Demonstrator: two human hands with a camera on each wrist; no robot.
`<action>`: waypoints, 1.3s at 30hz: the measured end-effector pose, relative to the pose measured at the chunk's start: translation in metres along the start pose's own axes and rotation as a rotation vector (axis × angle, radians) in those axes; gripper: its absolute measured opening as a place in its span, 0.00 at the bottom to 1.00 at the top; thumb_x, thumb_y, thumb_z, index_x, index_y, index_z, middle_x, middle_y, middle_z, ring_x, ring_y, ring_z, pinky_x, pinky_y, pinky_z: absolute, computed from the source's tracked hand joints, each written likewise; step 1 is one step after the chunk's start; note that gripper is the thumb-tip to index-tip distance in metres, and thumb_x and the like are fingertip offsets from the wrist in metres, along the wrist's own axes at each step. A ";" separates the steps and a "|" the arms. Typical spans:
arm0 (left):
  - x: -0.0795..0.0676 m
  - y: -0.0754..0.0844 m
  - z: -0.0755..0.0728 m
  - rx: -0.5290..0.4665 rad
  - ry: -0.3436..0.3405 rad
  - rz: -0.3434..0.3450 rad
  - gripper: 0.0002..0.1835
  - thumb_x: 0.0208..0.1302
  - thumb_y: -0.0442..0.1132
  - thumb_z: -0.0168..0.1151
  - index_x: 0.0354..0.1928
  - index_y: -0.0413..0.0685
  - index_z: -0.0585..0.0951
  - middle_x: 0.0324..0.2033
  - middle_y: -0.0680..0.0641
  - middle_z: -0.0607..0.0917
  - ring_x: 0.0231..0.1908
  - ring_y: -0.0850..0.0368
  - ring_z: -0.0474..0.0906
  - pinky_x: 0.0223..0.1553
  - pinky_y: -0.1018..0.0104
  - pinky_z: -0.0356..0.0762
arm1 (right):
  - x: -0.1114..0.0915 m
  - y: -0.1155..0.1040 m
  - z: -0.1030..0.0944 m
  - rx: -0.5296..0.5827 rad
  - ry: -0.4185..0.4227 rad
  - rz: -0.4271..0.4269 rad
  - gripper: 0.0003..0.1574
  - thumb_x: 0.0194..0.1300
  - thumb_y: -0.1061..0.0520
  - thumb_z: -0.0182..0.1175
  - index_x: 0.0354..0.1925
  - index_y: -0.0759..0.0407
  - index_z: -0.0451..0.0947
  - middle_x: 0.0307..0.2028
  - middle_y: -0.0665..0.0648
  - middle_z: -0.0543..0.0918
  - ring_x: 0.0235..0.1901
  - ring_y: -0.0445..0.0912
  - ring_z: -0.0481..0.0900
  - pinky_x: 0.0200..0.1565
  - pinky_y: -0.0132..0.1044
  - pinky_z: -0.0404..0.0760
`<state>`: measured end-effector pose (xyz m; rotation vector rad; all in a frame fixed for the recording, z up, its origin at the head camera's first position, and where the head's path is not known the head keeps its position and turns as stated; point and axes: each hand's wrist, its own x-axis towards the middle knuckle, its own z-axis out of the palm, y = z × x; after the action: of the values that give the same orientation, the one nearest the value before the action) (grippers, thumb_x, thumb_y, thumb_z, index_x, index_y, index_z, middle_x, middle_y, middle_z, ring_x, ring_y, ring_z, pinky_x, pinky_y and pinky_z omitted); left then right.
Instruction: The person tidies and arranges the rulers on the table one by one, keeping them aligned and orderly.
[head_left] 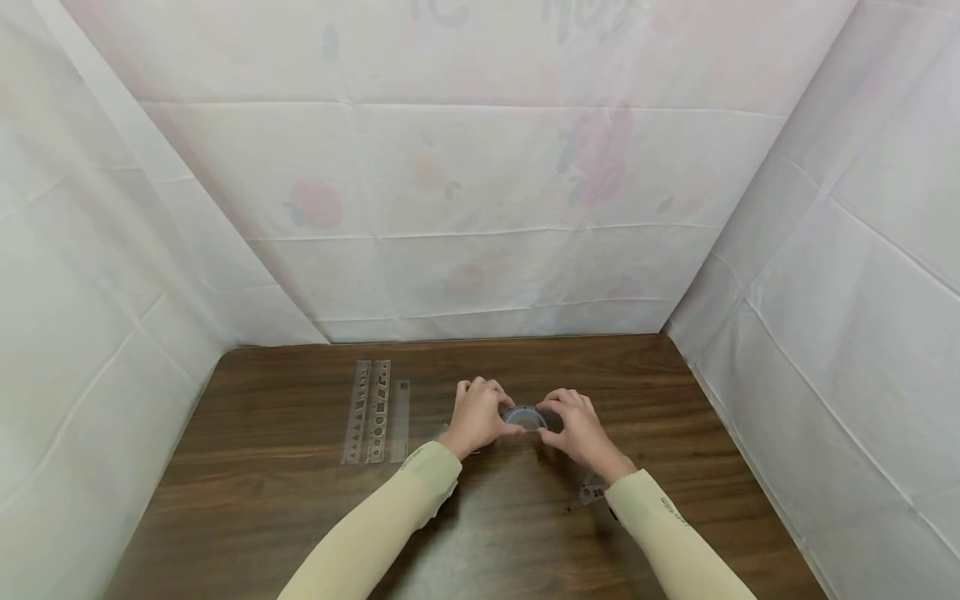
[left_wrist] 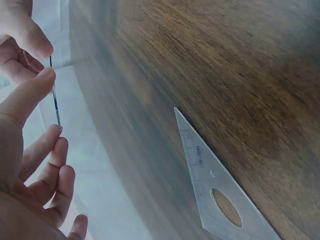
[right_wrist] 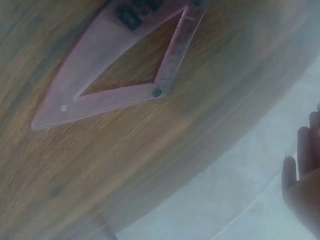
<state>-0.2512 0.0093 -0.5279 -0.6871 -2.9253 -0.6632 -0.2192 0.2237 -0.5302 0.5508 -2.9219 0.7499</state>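
Note:
A clear protractor with a blue curved band [head_left: 527, 412] is held above the table between both hands. My left hand [head_left: 476, 417] pinches its left side with thumb and fingers. On its right side, my right hand [head_left: 577, 427] pinches it the same way. The left wrist view shows the protractor [left_wrist: 56, 107] edge-on, a thin line between the fingertips. Below the left wrist lies a clear set square [left_wrist: 212, 172] with an oval hole. A pinkish set square [right_wrist: 117, 97] lies under the right wrist, partly hidden by the sleeve in the head view.
To the left on the brown wooden table [head_left: 262, 467] lie two clear stencil rulers [head_left: 356, 417] with cut-out shapes, side by side. A plain clear ruler [head_left: 401, 417] lies just right of them. White printed sheeting [head_left: 480, 275] stands behind the table and along both sides.

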 end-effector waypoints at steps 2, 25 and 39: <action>0.001 -0.001 0.001 0.001 -0.006 -0.012 0.22 0.47 0.63 0.81 0.40 0.60 0.92 0.45 0.55 0.88 0.49 0.53 0.77 0.60 0.48 0.67 | 0.001 0.001 0.001 0.010 -0.011 0.003 0.20 0.61 0.57 0.75 0.52 0.58 0.86 0.53 0.56 0.81 0.55 0.54 0.76 0.65 0.61 0.69; -0.008 -0.016 0.015 -0.007 -0.165 -0.048 0.20 0.46 0.61 0.82 0.35 0.57 0.91 0.38 0.55 0.89 0.42 0.54 0.77 0.56 0.47 0.68 | 0.002 0.008 0.041 0.008 -0.142 0.049 0.19 0.64 0.52 0.73 0.52 0.57 0.86 0.51 0.53 0.81 0.53 0.51 0.76 0.61 0.55 0.72; -0.011 -0.025 0.021 0.004 -0.172 -0.060 0.21 0.47 0.60 0.82 0.36 0.56 0.90 0.41 0.53 0.86 0.42 0.53 0.75 0.51 0.47 0.71 | 0.005 0.004 0.048 -0.004 -0.130 0.021 0.20 0.64 0.53 0.73 0.52 0.58 0.86 0.52 0.54 0.81 0.54 0.52 0.76 0.64 0.56 0.70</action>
<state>-0.2512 -0.0065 -0.5581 -0.6911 -3.1148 -0.6341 -0.2245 0.2027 -0.5734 0.5907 -3.0524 0.7371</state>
